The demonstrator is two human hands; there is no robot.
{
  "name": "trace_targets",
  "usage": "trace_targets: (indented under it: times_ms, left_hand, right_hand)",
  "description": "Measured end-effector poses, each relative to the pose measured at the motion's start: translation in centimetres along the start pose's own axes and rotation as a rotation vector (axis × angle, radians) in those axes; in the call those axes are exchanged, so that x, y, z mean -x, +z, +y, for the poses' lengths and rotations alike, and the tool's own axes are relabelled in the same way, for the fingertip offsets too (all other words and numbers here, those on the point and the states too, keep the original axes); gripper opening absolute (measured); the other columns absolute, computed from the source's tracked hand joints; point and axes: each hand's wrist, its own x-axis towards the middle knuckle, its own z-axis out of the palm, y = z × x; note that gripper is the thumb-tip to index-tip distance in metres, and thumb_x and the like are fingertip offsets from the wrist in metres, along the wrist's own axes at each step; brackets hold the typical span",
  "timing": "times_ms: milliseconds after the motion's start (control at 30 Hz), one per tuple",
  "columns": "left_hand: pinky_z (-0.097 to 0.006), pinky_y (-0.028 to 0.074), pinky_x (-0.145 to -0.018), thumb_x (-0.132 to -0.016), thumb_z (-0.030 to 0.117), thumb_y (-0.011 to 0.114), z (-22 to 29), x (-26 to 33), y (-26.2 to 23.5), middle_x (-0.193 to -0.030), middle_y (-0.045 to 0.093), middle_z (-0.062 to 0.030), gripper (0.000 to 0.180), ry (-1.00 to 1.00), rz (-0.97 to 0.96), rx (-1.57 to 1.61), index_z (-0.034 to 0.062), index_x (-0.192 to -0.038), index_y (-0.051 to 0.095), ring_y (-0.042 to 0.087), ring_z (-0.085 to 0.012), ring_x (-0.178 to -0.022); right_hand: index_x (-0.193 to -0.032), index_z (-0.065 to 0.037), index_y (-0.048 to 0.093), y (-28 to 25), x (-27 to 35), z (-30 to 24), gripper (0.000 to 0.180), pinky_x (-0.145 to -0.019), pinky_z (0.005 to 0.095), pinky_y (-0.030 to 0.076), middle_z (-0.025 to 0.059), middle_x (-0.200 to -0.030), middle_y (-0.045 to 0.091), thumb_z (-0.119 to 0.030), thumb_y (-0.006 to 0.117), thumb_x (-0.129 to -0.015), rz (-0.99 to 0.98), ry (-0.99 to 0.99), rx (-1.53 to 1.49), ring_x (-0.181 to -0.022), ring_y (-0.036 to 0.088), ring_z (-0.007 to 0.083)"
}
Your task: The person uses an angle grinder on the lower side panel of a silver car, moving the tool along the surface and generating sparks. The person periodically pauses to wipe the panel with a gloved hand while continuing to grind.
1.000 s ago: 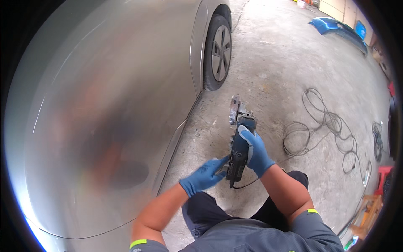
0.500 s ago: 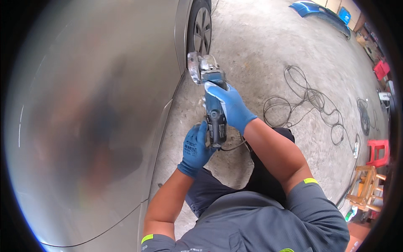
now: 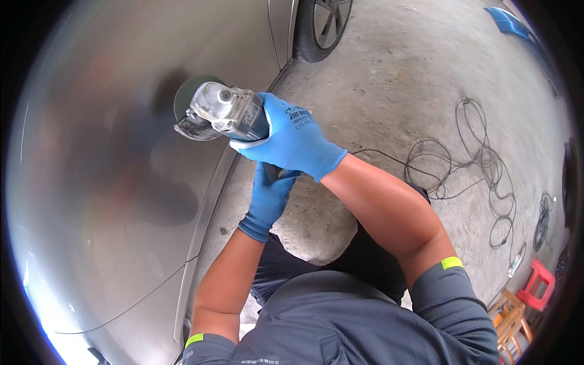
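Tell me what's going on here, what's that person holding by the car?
A person's gloved right hand grips an angle grinder near its front, and the gloved left hand holds it farther back. The grinder's round green disc is up in front of the side of a grey car; I can't tell from here whether it's touching. A long dark cable lies in loops on the floor to the right.

Looks like a car-repair workshop, judging by grey car (image 3: 121, 243) along left edge of concrete floor (image 3: 395, 67), blue body panel (image 3: 508, 23) near upper-right corner, tangled cable (image 3: 486, 158), angle grinder (image 3: 214, 102).
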Motion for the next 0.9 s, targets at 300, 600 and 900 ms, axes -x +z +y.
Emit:
trace_targets:
  times_ms: [300, 600, 900]
  left_hand:
    - [-0.039, 0.048, -0.113, -0.092, -0.014, 0.059, 0.2, -2.0, -0.3, -0.157, 0.045, -0.0164, 0.08, 0.021, 0.141, 0.034, 0.0039, -0.164, 0.026, 0.053, -0.0242, -0.139]
    - [-0.037, 0.049, -0.111, -0.092, -0.012, 0.062, -0.7, -2.1, 0.7, -0.145, 0.058, -0.0139, 0.067, 0.007, 0.21, 0.013, 0.0008, -0.154, 0.041, 0.059, -0.0236, -0.132]
    - [-0.036, 0.05, -0.11, -0.093, -0.011, 0.062, -1.1, -2.2, 0.8, -0.143, 0.06, -0.0146, 0.063, -0.007, 0.236, 0.016, 0.0003, -0.152, 0.044, 0.061, -0.0233, -0.129]
  right_hand:
    - [-0.121, -0.001, 0.061, 1.8, -2.6, 2.1, 0.071, -0.087, 0.0478, 0.058, 0.0213, -0.107, 0.073, -0.047, 0.088, -0.074, 0.074, -0.009, -0.078, -0.097, 0.073, 0.0385]
    - [-0.11, -0.004, 0.06, 1.0, -2.7, 2.3, 0.061, -0.081, 0.0488, 0.058, 0.0201, -0.1, 0.072, -0.046, 0.087, -0.075, 0.061, -0.092, 0.026, -0.09, 0.073, 0.0385]
    - [-0.119, -0.002, 0.061, 1.0, -2.8, 2.3, 0.07, -0.083, 0.0473, 0.059, 0.0208, -0.105, 0.073, -0.046, 0.09, -0.074, -0.008, -0.044, 0.068, -0.093, 0.074, 0.0384]
